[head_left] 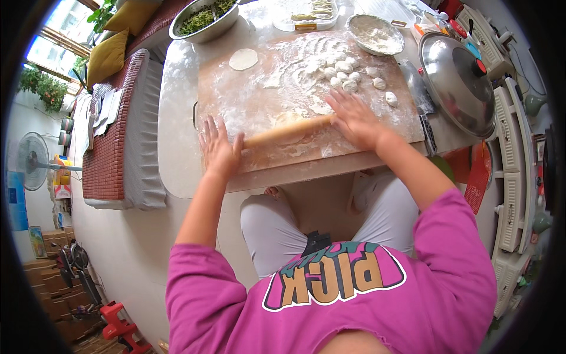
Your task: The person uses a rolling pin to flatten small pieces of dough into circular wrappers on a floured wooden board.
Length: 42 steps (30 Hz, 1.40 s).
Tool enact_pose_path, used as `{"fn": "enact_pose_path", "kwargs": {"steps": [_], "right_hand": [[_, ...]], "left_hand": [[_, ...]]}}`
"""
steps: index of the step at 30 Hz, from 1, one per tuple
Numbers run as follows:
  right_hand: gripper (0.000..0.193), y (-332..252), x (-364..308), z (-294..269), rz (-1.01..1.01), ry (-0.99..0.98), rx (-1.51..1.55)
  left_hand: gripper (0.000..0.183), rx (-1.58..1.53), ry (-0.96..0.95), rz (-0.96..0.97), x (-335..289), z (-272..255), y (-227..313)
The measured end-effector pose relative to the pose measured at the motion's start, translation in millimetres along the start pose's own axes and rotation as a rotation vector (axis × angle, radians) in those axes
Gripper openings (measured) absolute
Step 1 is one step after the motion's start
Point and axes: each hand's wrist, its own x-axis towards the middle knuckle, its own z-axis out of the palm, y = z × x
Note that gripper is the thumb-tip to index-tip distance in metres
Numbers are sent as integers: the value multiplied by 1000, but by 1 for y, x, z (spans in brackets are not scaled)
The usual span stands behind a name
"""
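Note:
A pale wooden rolling pin [283, 132] lies across the near part of a floury wooden board [221, 88]. On its left end rests my left hand [219, 148], palm down with the fingers spread. My right hand [355, 123] presses flat on the other end, fingers stretched out. Thin dough seems to lie beneath the pin, partly covered by it. Several small floured dough pieces [342, 75] are heaped beyond my right hand. A round, flat dough wrapper [243, 59] sits at the board's far left.
A steel bowl [216, 32] of chopped green filling stands far left; a plastic tray [305, 26] with dumplings is at the back. Right of that is a flour bowl [354, 25]. A large domed lid [454, 88] and a cleaver [417, 88] lie along the right side.

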Motion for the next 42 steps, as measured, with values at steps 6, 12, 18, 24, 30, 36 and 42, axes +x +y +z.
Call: {"fn": "enact_pose_path", "kwargs": {"steps": [6,12,18,24,30,36,42], "right_hand": [[54,-9,35,-17,139,-41,-17],[55,-5,-15,-3,51,-91,-36],[55,-4,44,-6,104,17,-24],[55,-7,-4,5,59,-19,-26],[48,-24,-55,9,-78,234,-18],[24,-14,-31,3,40,407,203],[24,29,-31,7,308,753,67]], "left_hand": [[76,-100,-53,-159,44,-8,-1],[74,12,-20,19,-10,5,-3],[73,-88,3,-199,46,-2,-4],[74,25,36,-33,1,4,-6],[74,50,-43,72,-44,-10,5],[65,-141,487,86,-25,-13,26],[48,-360,92,128,12,-5,93]]}}
